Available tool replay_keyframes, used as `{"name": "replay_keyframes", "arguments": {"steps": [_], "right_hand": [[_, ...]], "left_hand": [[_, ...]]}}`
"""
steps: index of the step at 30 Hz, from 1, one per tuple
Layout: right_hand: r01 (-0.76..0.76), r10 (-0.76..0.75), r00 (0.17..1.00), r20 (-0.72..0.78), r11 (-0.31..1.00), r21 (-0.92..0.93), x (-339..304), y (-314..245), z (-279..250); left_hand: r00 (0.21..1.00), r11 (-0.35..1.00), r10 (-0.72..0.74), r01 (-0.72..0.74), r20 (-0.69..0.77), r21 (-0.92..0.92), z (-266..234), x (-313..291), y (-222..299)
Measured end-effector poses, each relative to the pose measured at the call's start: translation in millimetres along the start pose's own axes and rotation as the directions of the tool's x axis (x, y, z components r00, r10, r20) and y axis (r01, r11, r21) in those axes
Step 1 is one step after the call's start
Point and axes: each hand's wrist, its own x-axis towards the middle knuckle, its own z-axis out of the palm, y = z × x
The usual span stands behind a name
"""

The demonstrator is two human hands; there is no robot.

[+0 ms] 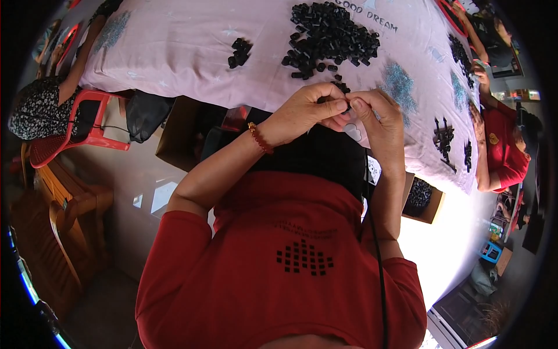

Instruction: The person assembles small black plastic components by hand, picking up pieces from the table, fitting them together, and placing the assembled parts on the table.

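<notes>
My left hand and my right hand meet at the near edge of a table with a pale pink cloth. Thumbs and fingers of both are pinched together around a small black plastic part, mostly covered by the fingertips. Its exact shape cannot be made out. Just beyond the fingers, a large heap of small black cylindrical parts lies on the cloth. A smaller cluster of black parts sits to its left.
More black parts lie near the table's right corner. Beneath the table are an open cardboard box of black parts and another box. A red plastic chair stands left. Co-workers sit at both sides, one in a red shirt.
</notes>
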Motion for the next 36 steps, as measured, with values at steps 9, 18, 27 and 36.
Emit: {"name": "replay_keyframes", "arguments": {"steps": [9, 18, 27, 36], "right_hand": [[-0.006, 0.008, 1.0, -0.023, 0.995, 0.1, 0.2, -1.6, -0.9], [-0.015, 0.019, 0.999, -0.043, 0.994, 0.112, -0.1, -3.7, -4.1], [-0.02, 0.031, 0.994, -0.106, 0.995, 0.1, -0.2, -5.9, 1.4], [-0.021, 0.034, 0.993, -0.112, 0.993, 0.115, -0.2, -8.2, 6.1]], "left_hand": [[0.997, 0.996, -0.08, 0.08, 0.008, -0.029, -3.2, -0.2, 1.3], [0.999, 0.998, -0.023, 0.022, -0.024, -0.066, -1.5, 0.4, -1.2], [0.999, 0.999, -0.017, 0.015, -0.044, -0.052, -2.2, -0.8, -0.9], [0.999, 0.998, -0.006, 0.004, -0.045, -0.059, -1.8, -1.6, -0.4]]}}
